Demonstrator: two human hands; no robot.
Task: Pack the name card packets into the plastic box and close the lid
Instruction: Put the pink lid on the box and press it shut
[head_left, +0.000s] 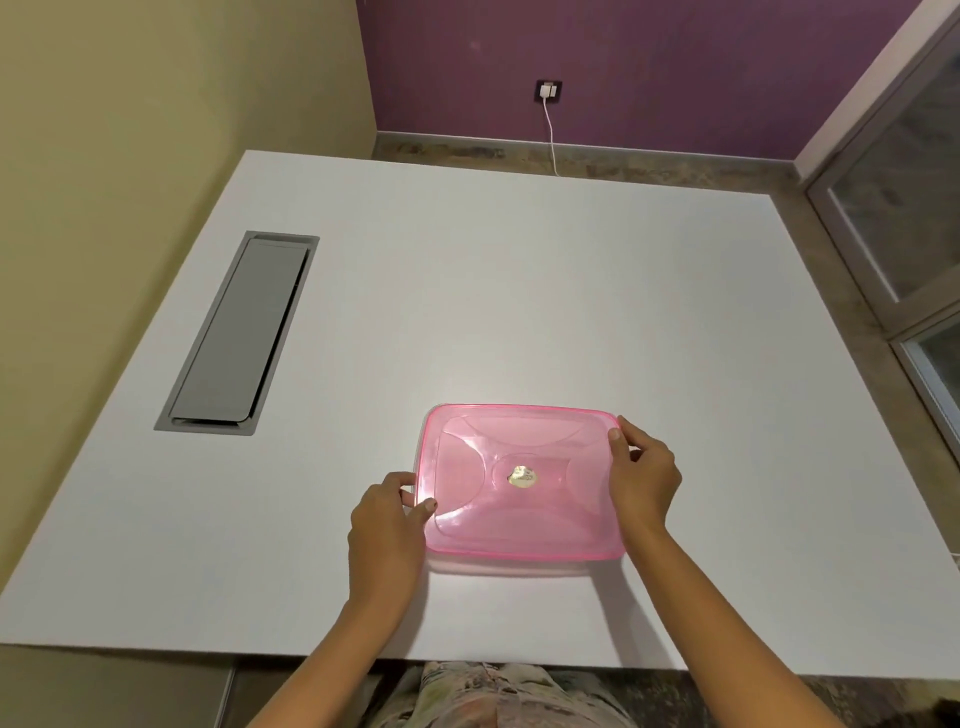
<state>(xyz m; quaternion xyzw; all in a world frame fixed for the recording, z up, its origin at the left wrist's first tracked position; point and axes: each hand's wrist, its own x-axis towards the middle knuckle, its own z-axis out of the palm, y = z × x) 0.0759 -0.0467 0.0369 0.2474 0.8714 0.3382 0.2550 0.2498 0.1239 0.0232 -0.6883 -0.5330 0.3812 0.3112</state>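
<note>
A plastic box with a translucent pink lid (522, 480) sits on the white table (467, 291), near its front edge. The lid lies flat over the box, a small gold sticker at its middle. My left hand (387, 525) grips the lid's left edge, thumb on top. My right hand (641, 475) holds the right edge near the far corner, thumb on the rim. No name card packets are visible; I cannot tell what is inside the box.
A grey cable hatch (239, 332) is set into the table at the left. A charger and white cable (550, 130) hang on the purple wall behind. A glass door (904, 208) stands at the right.
</note>
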